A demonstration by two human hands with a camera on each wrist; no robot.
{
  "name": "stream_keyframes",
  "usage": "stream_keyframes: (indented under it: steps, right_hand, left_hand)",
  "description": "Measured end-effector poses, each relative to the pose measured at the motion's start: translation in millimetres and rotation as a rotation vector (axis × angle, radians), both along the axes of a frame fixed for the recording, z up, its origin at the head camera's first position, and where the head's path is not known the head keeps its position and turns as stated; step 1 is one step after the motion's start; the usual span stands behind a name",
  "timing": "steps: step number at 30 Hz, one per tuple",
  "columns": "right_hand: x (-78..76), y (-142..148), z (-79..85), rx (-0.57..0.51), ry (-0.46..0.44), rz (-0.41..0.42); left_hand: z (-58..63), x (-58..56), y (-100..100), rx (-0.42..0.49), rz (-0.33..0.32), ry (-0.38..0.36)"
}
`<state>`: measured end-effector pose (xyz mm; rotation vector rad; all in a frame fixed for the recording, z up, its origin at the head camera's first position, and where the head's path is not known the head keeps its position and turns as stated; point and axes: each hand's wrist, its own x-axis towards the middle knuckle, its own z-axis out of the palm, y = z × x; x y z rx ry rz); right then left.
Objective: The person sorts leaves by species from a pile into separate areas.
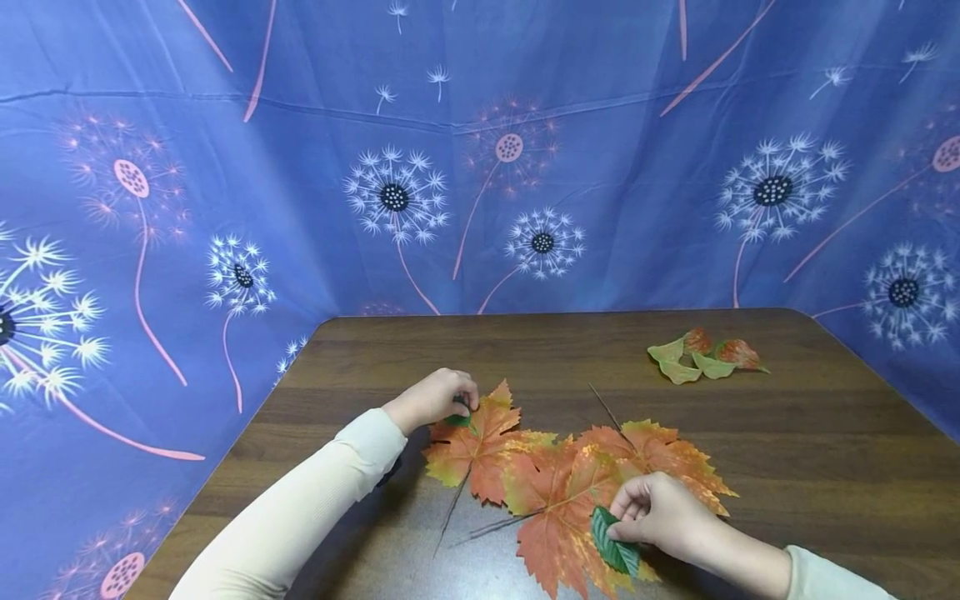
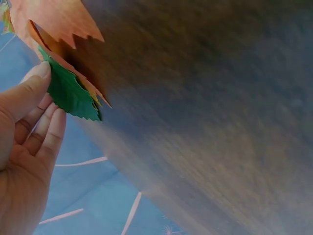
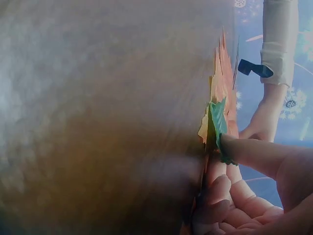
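Observation:
My left hand [image 1: 438, 397] pinches a small green leaf [image 2: 71, 93] between thumb and fingers, over the left orange maple leaf [image 1: 487, 442]. In the head view that green leaf is mostly hidden by the hand. Lower on the table, my right hand [image 1: 663, 517] pinches another green leaf [image 1: 613, 542] with a toothed edge, over the front orange maple leaf [image 1: 551, 542]. A third orange maple leaf [image 1: 667, 458] lies behind the right hand. The maple leaves overlap, and their thin dark stems [image 1: 453, 510] stick out across the wood.
A cluster of yellow-green and reddish leaves [image 1: 712, 367] lies at the back right of the brown wooden table [image 1: 540, 350]. Behind and at the sides hangs a blue cloth [image 1: 637, 192] printed with dandelions. A dark wrist-worn device [image 3: 254, 68] shows on the left sleeve.

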<state>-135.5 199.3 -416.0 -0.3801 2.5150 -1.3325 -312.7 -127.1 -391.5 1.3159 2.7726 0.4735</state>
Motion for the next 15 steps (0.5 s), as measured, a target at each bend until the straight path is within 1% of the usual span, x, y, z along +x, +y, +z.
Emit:
stream_keyframes:
  steps: [6,11,15]
  right_hand:
    - [0.5,-0.9,2.3,-0.033,-0.035,0.006]
    - [0.5,-2.0,7.0,-0.081,-0.102,-0.002]
    - [1.0,-3.2,9.4,-0.093,-0.152,-0.023]
  left_hand:
    - [1.1,-1.8,-1.0,0.026,-0.015,-0.033]
    - [3.6,-3.7,-2.2,0.032,-0.024,-0.035]
    - [6.8,-4.0,-3.9,0.011,-0.021,-0.055]
